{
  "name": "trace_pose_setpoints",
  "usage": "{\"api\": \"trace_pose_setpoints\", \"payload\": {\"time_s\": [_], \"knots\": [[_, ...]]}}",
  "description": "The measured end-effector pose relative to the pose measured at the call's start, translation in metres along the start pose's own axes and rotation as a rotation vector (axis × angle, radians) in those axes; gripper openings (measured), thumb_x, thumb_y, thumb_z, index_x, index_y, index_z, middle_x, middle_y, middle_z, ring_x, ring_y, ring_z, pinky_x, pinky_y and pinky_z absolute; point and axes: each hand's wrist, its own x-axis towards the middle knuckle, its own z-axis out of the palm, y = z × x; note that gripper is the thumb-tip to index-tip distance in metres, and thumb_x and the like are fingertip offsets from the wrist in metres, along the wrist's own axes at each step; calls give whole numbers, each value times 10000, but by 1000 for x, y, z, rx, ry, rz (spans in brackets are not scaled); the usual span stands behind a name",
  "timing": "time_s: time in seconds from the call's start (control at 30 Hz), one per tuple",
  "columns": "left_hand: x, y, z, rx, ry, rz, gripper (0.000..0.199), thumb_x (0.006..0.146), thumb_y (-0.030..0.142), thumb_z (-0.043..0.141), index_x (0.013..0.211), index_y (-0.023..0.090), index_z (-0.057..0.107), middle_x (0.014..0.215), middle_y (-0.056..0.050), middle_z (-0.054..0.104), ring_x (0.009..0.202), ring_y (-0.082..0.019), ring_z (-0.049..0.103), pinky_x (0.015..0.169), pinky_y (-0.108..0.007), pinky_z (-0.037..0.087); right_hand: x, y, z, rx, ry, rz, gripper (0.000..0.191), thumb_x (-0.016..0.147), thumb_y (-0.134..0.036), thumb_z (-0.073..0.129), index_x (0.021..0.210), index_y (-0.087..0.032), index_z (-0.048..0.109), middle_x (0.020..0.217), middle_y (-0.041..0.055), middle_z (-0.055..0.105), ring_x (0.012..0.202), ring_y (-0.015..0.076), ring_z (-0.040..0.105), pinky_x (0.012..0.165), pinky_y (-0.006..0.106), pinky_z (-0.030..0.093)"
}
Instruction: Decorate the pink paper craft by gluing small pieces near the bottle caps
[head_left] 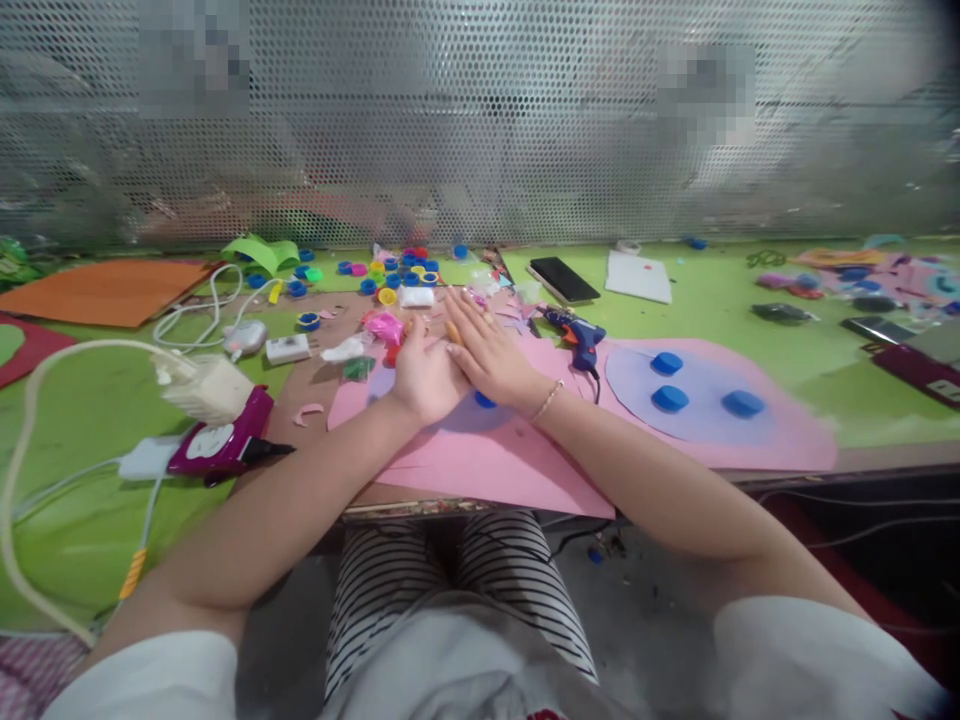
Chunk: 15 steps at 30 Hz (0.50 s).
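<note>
My left hand [429, 380] lies palm up, with my right hand [491, 365] laid flat across it, fingers straight and close together. Between the palms shows a small orange-yellow soft piece [453, 332], like modelling clay; most of it is hidden. Both hands are above a pink sheet [517, 460] bearing a pale purple shape [379, 383]. A blue bottle cap [486, 399] shows just below my right hand. A pink packet [384, 327] and a green piece [358, 369] lie beside my left hand.
To the right are a glue gun [581, 335], a phone [564, 280] and another pink sheet [795, 440] with blue caps [670, 399]. On the left, a purple power strip [225, 440] carries plugs and cables. Several coloured caps [412, 265] lie before a perforated metal screen [450, 120].
</note>
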Motion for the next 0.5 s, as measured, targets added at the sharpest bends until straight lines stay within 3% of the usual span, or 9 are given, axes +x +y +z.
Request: {"api": "trace_pose_setpoints", "payload": {"time_s": [0.1,0.2,0.3,0.37,0.5], "knots": [[1,1,2,-42,-34,-14,639,845,606,274,1259,162,475,1278,-112,542,1263,-239,420,1029,-400,346,0,4,0,-1,9,11,609,932,-424,162,1444,-94,142,1510,115,152,1403,193,46,1131,470,95],[0,2,2,-29,76,2,601,869,556,277,1321,183,409,1316,-78,513,1287,-206,390,1051,-368,322,-3,-11,0,5,-19,-81,630,930,-450,158,1448,-94,108,1506,121,168,1403,193,45,1131,471,89],[-1,0,0,-48,220,121,502,914,385,224,1410,306,220,1415,53,396,1346,-115,275,1077,-305,283,-7,-33,1,19,-66,-233,689,915,-512,169,1442,-70,122,1513,144,108,1403,209,13,1129,460,109],[-2,-5,-3,-92,300,228,546,904,232,166,1415,408,80,1446,150,305,1360,-51,200,1079,-274,277,-10,-45,0,11,-79,-265,708,913,-526,154,1437,-51,128,1511,161,96,1403,214,8,1128,456,111],[-3,-13,-7,-118,425,366,662,848,102,91,1385,410,-145,1477,209,117,1364,-31,120,1078,-283,291,-13,-52,-1,-9,-90,-308,736,905,-549,147,1433,-37,136,1509,163,106,1402,215,6,1126,446,115]]}}
